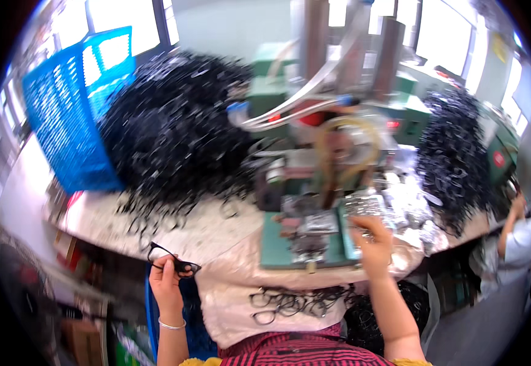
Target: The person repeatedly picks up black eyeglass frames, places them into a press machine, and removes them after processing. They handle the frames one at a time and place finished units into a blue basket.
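Observation:
Held in my left hand (165, 277) is a black eyeglass frame (187, 266), off the table's front edge, its rims turned to the right. My right hand (375, 241) is at a shallow tray of small silvery parts (363, 206), with the fingers drawn together. Blur hides what is between those fingertips. To the left of that hand is the green base (273, 247) of a bench machine, with a metal fixture (309, 238) on top. Several black eyeglass frames (290, 302) lie on the pale cloth (223, 317) across my lap.
Behind the left of the table (216, 235) rises a big heap of black eyeglass frames (180, 122), beside a blue plastic basket (64, 116). Another black heap (451, 158) stands at the right, near clear plastic bags (403, 195). White hoses (302, 94) cross the machine. A person (519, 244) is at far right.

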